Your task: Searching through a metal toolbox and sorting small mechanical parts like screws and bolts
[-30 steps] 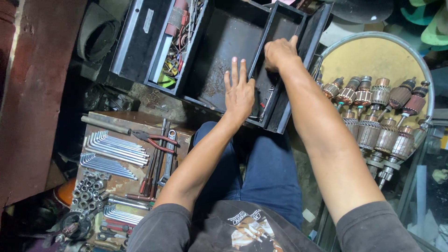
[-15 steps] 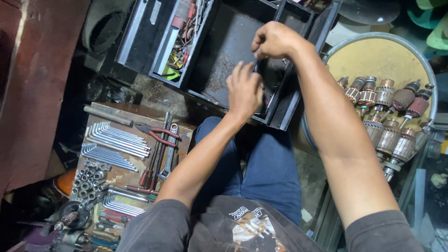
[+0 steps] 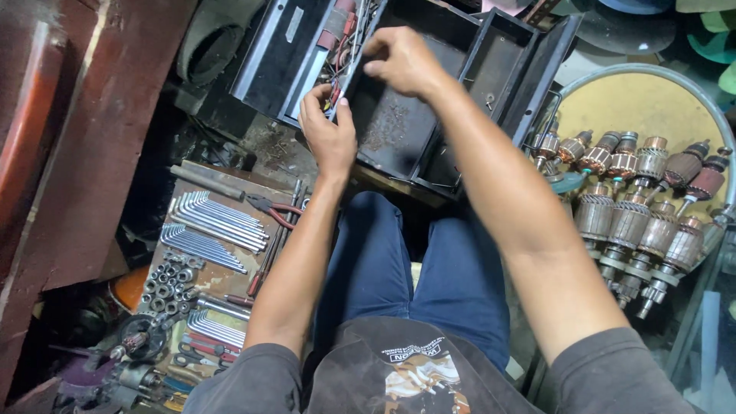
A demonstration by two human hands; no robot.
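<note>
Black metal case (image 3: pixel 399 126), top centre: open, metal filings inside (wires (image 3: pixel 343 46) in left compartment).
Left hand (image 3: pixel 328 134): fingers curled on divider edge.
Right hand (image 3: pixel 402 60): fingertips pinched together; on what, cannot tell.
Round tray (image 3: pixel 652 96), right: motor armatures (image 3: pixel 636 207).

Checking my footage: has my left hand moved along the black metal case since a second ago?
Yes. The left hand moved left along the black metal case, from its middle tray to the wiring section.

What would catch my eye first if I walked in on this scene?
Probably the two bare arms reaching into the open black metal case, the left hand at its wiring and the right hand above it. Next, the copper-wound motor armatures lined up at right, and the rows of hex keys at left.
</note>
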